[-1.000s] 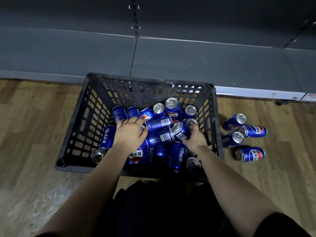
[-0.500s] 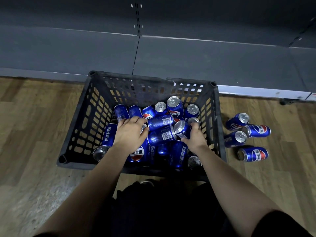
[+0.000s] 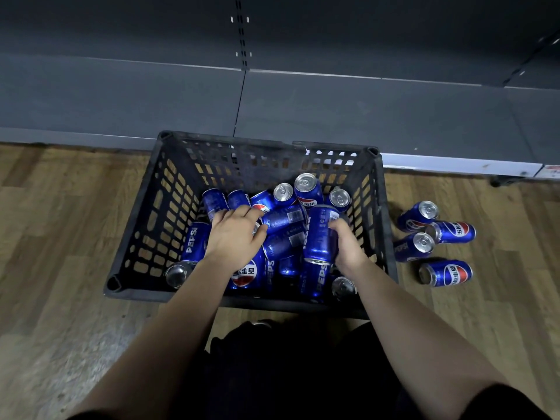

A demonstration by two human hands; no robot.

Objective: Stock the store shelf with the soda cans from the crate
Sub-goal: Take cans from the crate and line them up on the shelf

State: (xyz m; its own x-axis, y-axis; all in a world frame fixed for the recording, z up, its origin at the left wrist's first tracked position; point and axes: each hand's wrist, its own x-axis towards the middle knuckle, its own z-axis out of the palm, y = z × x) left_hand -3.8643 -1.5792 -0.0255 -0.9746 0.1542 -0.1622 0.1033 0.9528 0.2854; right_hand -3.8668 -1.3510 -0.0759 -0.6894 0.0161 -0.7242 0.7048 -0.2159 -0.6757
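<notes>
Your right hand [image 3: 348, 248] is wrapping around one can [image 3: 321, 234], holding it tilted over the pile [image 3: 283, 219] in the crate [image 3: 135, 234], right side. Your left hand [image 3: 236, 236] is lying on the pile, fingers bent; I cannot tell whether it is gripping. Four loose cans [image 3: 413, 247] are lying on the floor [image 3: 60, 222] beside the crate.

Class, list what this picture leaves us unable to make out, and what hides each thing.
Head view, all:
- Whether the left hand grips anything: its back covers what is under it.
- How many cans the crate holds: top cans hide lower ones.
- The shelf, upper levels: cut off by the top edge.
- The label at far right: cut by the edge, too small to read.
</notes>
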